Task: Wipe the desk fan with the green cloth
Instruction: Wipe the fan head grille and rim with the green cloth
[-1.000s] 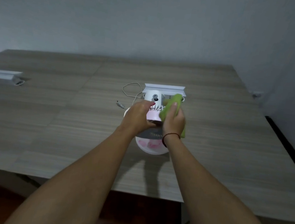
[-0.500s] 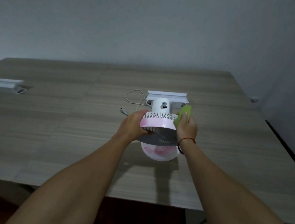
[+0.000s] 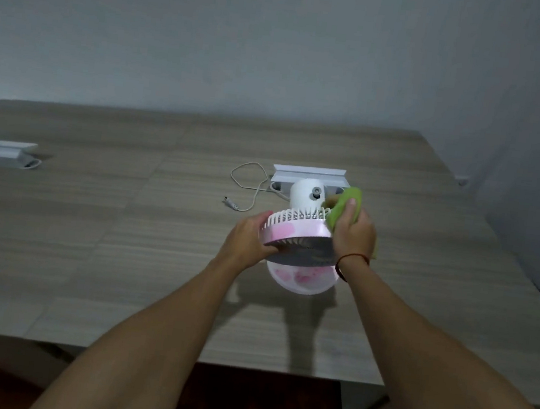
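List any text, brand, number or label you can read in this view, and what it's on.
None can be read.
Desk fan: pink patches on its rim and base are decoration, not lettering; the grille shows no legible mark.
Green cloth, held in the right hand: plain.
White trays on the table: no visible print.

Wood-grain table. Borne directly on it: desk fan base, white cable, two white socket boxes.
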`<state>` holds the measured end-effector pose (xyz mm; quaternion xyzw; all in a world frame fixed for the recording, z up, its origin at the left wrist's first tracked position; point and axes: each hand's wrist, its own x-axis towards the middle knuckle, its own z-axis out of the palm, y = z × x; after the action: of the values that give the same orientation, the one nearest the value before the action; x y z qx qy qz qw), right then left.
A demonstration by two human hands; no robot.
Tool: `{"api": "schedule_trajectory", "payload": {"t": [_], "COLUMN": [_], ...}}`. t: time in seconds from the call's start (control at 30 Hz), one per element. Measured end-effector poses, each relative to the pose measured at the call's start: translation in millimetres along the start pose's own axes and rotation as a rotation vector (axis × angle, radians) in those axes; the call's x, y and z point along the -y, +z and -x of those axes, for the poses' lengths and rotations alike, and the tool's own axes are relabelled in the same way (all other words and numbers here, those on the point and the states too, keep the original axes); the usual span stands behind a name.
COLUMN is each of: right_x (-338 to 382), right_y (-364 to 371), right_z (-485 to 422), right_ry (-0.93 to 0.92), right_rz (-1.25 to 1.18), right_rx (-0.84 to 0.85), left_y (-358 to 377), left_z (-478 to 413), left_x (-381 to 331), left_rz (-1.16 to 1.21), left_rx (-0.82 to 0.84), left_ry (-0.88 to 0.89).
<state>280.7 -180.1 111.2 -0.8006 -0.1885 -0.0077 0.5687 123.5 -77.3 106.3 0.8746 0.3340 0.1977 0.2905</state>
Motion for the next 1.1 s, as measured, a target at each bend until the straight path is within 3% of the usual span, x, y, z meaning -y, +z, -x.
{"api": "schedule_trajectory", "payload": {"t": [0.07, 0.13, 0.37, 0.43, 0.6, 0.83, 1.1], "right_x": [-1, 1, 18, 22, 19, -1, 19], "right_y": [-1, 2, 34, 45, 35, 6, 34], "right_z": [-2, 4, 40, 47, 41, 16, 52], "right_ry": [0.127, 0.084, -0.524, -0.6, -0.541, -0.109, -0.473], "right_rz": [-0.006, 0.009, 0.449, 0.526, 0.523, 0.158, 0.496], "right_rx": [-0.038, -0.044, 0.048, 0.062, 0.118, -0.036, 0.161], "left_y": [0, 0, 2, 4, 5, 9, 7], "left_z": [1, 1, -5, -6, -7, -11, -14], "left_x": [5, 7, 16, 16, 16, 20, 25], "left_rz": [0.013, 0.018, 0.035, 0.073, 0.084, 0.081, 0.056], "left_rx": [-0.004, -0.003, -0.01, 0.004, 0.03, 0.041, 0.074], "left_ry": [0.011, 0.015, 0.019, -0.004, 0.014, 0.004, -0.059]}}
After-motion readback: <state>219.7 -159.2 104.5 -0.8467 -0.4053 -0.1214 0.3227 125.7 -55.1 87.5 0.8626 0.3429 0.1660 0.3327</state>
